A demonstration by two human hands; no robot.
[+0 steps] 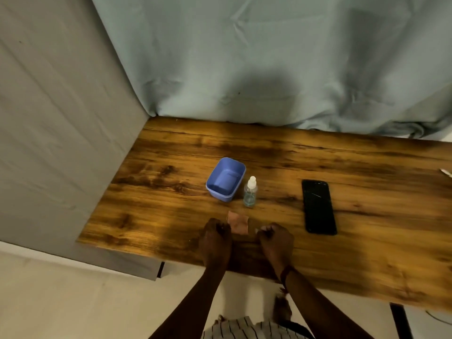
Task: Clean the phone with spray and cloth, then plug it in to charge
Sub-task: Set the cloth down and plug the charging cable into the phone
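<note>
1. While both hands rest at the near edge of the wooden counter (367,253), the folded pinkish cloth (238,222) lies between them, placed for an easy first pick-up.
2. Left hand (215,237): fingers curled under, knuckles on the counter, just beside the cloth; whether it pinches the cloth's edge cannot be told.
3. Right hand (276,239): fingers loosely curled, holding nothing visible.
4. Spray bottle (250,195): clear, rounded, white-capped, standing upright just behind the cloth, within short reach.
5. Blue plastic tub (225,182): rounded rectangle, smooth-walled, beside the bottle on its left.
6. Phone (318,207): flat, glossy black slab, lying well to the right, untouched; cleaning appears not yet begun.
7. Charger cable tip (445,172): probably the white object at the far right edge.
</note>
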